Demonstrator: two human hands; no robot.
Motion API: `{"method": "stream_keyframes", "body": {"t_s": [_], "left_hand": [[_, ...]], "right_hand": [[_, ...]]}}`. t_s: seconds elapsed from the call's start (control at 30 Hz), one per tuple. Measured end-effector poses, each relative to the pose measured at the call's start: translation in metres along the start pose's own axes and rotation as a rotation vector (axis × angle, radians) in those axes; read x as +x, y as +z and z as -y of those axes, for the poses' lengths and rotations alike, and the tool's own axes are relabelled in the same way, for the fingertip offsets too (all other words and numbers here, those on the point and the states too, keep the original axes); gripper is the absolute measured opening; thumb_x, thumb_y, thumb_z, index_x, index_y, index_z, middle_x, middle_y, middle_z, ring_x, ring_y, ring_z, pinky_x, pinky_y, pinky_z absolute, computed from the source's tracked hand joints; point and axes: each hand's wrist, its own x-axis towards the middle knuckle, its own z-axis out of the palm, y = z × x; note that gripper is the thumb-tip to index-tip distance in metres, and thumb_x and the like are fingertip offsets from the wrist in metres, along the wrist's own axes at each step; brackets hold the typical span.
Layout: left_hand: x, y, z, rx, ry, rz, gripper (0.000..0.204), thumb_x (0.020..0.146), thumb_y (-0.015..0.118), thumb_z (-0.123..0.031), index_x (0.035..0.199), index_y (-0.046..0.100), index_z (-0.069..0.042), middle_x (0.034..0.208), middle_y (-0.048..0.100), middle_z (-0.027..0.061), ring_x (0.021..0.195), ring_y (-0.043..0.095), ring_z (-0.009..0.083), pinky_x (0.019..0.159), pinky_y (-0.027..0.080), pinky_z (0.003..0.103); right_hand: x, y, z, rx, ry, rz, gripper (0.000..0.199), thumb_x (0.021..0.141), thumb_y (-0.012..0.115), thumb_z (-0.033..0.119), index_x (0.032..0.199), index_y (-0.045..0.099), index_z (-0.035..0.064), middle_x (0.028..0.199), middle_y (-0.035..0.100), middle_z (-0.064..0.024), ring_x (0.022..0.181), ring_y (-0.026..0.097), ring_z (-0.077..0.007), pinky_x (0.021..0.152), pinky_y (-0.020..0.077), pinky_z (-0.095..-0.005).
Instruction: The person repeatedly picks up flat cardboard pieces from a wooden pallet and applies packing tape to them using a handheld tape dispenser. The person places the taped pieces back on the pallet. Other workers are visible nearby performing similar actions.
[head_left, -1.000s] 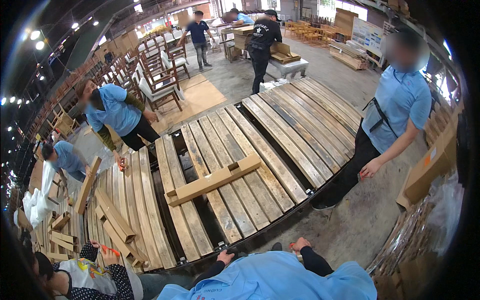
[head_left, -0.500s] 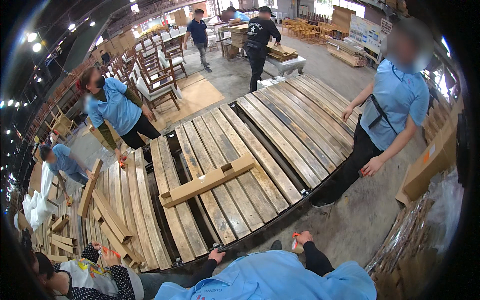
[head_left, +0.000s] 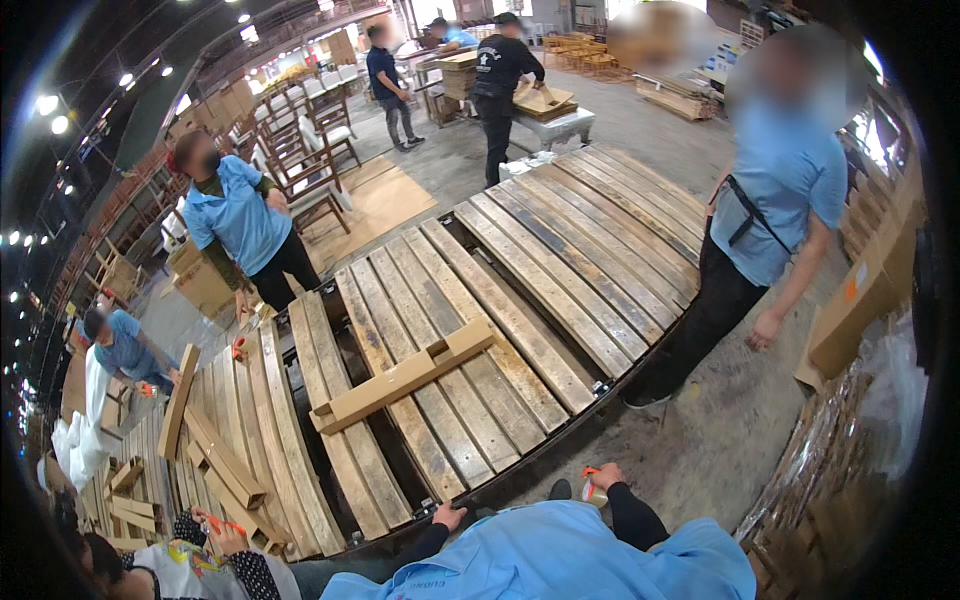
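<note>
Head view: left grip (head_left: 449, 516) rests, fingers spread, on the plank platform's (head_left: 520, 330) edge; right grip (head_left: 603, 478) clamps an orange-tipped tool (head_left: 592, 489) (kind unclear); long cardboard box (head_left: 402, 376) lies ahead.

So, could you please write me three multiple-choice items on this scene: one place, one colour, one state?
1. Where does the long flat brown cardboard box lie? A on a chair; B across the grey wooden plank platform; C on the concrete floor.
2. What colour is the top of the person standing right of the platform? A red; B light blue; C black.
3. What is the right hand doing? A hanging empty; B holding a small orange-and-white object; C lifting a plank.
B, it spans several planks; B, the top is pale blue; B, the fingers wrap the object.
</note>
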Motion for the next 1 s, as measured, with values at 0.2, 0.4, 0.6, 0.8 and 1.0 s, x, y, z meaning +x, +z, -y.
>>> {"method": "stream_keyframes", "body": {"t_s": [0.2,0.4,0.6,0.8,1.0], "left_hand": [[0.008,0.008,0.006,0.014,-0.056,-0.076,0.063,0.077,0.077,-0.045,0.113,0.067,0.006,0.108,0.071,0.0262,0.104,0.069,0.0379,0.091,0.053,0.044],[0.006,0.007,-0.033,0.068,-0.084,-0.092,0.067,0.076,0.078,-0.045,0.124,0.067,-0.001,0.120,0.069,0.0272,0.114,0.066,0.0395,0.099,0.051,0.044],[0.024,0.014,-0.048,0.030,-0.035,-0.031,0.068,0.078,0.078,-0.043,0.126,0.065,0.003,0.121,0.068,0.0279,0.117,0.064,0.0412,0.100,0.051,0.043],[0.028,0.018,-0.071,-0.031,0.077,-0.065,0.063,0.081,0.078,-0.037,0.123,0.064,0.007,0.110,0.072,0.0260,0.102,0.070,0.0360,0.089,0.055,0.041],[0.041,0.021,-0.072,-0.142,0.010,-0.017,0.055,0.082,0.078,-0.032,0.114,0.064,0.011,0.100,0.073,0.0242,0.092,0.072,0.0301,0.081,0.057,0.038]], "right_hand": [[0.007,-0.016,0.011,-0.010,0.016,0.057,0.038,0.081,0.077,0.028,0.104,0.074,-0.0016,0.111,0.072,-0.0219,0.105,0.070,-0.0358,0.088,0.0558,-0.0460],[0.025,-0.025,-0.004,-0.039,0.003,0.057,0.035,0.081,0.077,0.029,0.102,0.075,0.0004,0.108,0.073,-0.0209,0.104,0.070,-0.0362,0.086,0.0561,-0.0465],[0.028,-0.038,-0.004,-0.070,-0.020,0.053,0.036,0.081,0.076,0.032,0.095,0.073,-0.0016,0.104,0.074,-0.0196,0.099,0.071,-0.0351,0.085,0.0564,-0.0459],[0.044,-0.044,-0.009,-0.083,-0.052,0.027,0.039,0.081,0.076,0.035,0.093,0.073,-0.0016,0.103,0.074,-0.0199,0.098,0.071,-0.0347,0.084,0.0565,-0.0463],[0.049,-0.060,-0.001,-0.085,-0.083,0.045,0.040,0.080,0.078,0.036,0.097,0.074,-0.0009,0.107,0.073,-0.0208,0.103,0.070,-0.0348,0.089,0.0557,-0.0459]]}}
